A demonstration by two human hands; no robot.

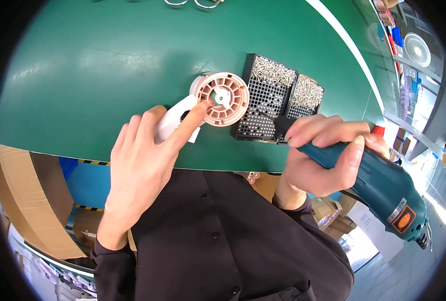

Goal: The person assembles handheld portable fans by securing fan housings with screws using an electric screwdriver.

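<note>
My left hand point(143, 150) grips the white handle of a handheld fan housing point(223, 98), with fingers around the handle and one fingertip against the pink round head. That head faces up, showing a slotted ring and a white hub. Closed around a teal electric screwdriver point(386, 183) is my right hand point(328, 155). The tool's black nose points left, and its thin bit reaches over a black screw tray point(268, 95). Loose silver screws heap at the tray's far end, while others stand in its holes. A second screw tray point(303, 108) adjoins it on the right.
A green tabletop point(107, 75) carries all this, its near edge just in front of my body. White cables point(205, 4) lie at the far edge. Below the table at left stands a cardboard box point(42, 200). A white fan point(417, 49) is far right.
</note>
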